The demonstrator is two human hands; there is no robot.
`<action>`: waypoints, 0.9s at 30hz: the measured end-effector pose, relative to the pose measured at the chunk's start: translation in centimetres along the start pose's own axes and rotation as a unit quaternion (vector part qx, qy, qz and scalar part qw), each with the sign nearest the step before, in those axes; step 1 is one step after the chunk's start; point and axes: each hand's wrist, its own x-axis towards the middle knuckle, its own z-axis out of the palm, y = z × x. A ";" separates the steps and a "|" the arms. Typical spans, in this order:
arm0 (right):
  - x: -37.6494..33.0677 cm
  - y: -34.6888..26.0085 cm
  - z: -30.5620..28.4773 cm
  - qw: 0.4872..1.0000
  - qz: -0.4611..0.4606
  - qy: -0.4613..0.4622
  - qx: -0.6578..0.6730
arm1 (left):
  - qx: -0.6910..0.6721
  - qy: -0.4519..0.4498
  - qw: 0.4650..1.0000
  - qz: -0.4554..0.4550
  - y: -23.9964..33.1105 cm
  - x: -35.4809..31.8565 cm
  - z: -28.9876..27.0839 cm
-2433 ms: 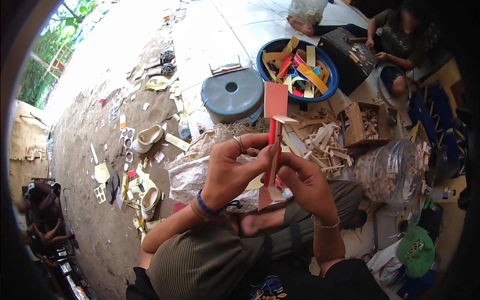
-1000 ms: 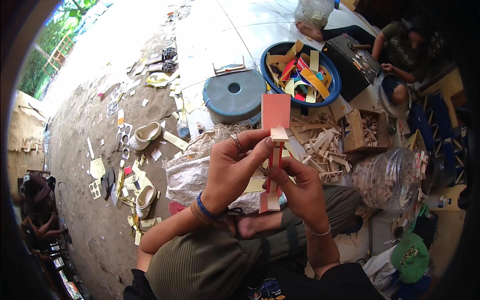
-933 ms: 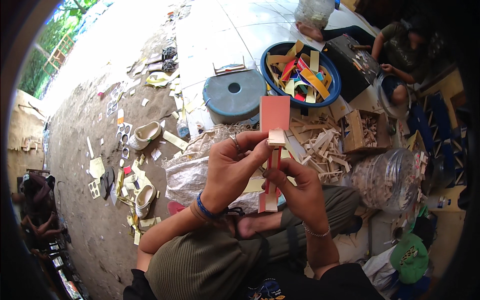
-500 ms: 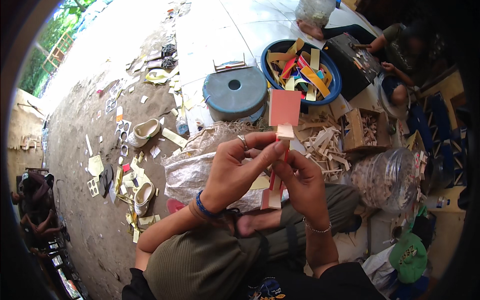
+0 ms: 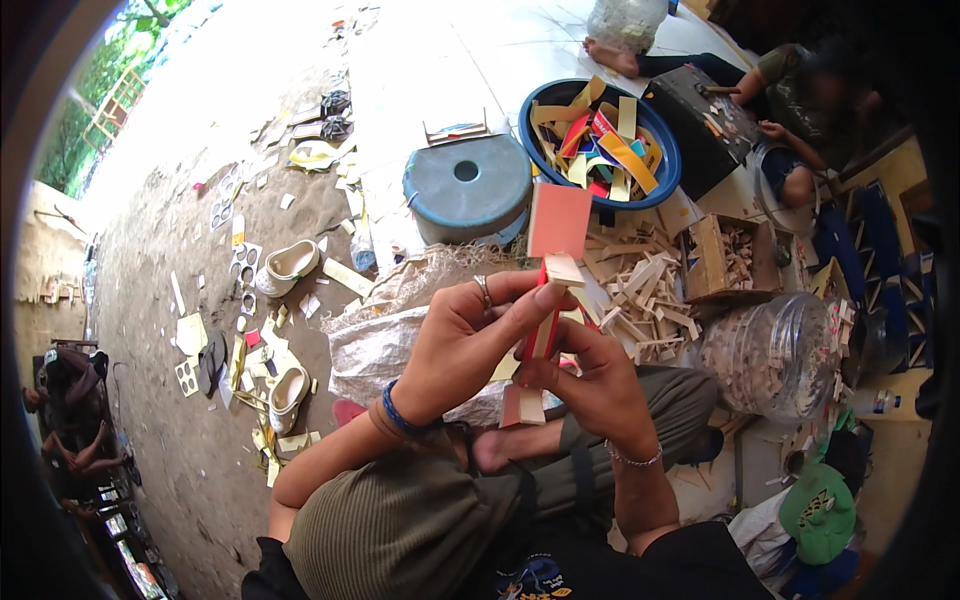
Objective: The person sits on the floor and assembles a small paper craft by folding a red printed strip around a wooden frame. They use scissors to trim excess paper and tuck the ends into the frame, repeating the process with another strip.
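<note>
Between my two hands, above my lap, is a long card-and-wood piece. A flat pink card panel (image 5: pixel 560 222) forms its top, a small pale wooden block (image 5: pixel 563 269) sits just below, and a red strip (image 5: pixel 541 335) runs down the middle. Its lower end (image 5: pixel 523 406) shows pink and pale wood. My left hand (image 5: pixel 465 345) pinches it near the block, thumb and fingers closed. Lower down, my right hand (image 5: pixel 600 390) grips the piece around the red strip. Fingers hide part of the middle.
Loose wooden sticks (image 5: pixel 650 300) lie beyond my right hand, beside a wooden box (image 5: pixel 735 285) and a clear plastic jar (image 5: pixel 765 355). A blue basin (image 5: pixel 672 150) of card strips and a grey-blue stool (image 5: pixel 440 185) stand ahead. Another person (image 5: pixel 815 110) sits far right.
The piece has turned, so more of its red strip faces me. Its pink top and lower end have shifted slightly left. My right hand has moved a little left and down.
</note>
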 end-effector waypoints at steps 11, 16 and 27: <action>-0.8 -0.1 -1.3 0.987 0.031 -0.119 0.102 | -0.215 -0.150 0.958 -0.117 -1.2 -0.2 -2.2; -0.8 -1.4 -3.4 0.995 -0.019 0.019 0.097 | -0.179 -0.071 0.979 -0.062 -0.3 -0.4 -1.8; -0.7 -1.0 0.4 0.970 -0.084 0.095 -0.209 | 0.011 0.007 1.000 0.027 0.0 -0.1 -0.6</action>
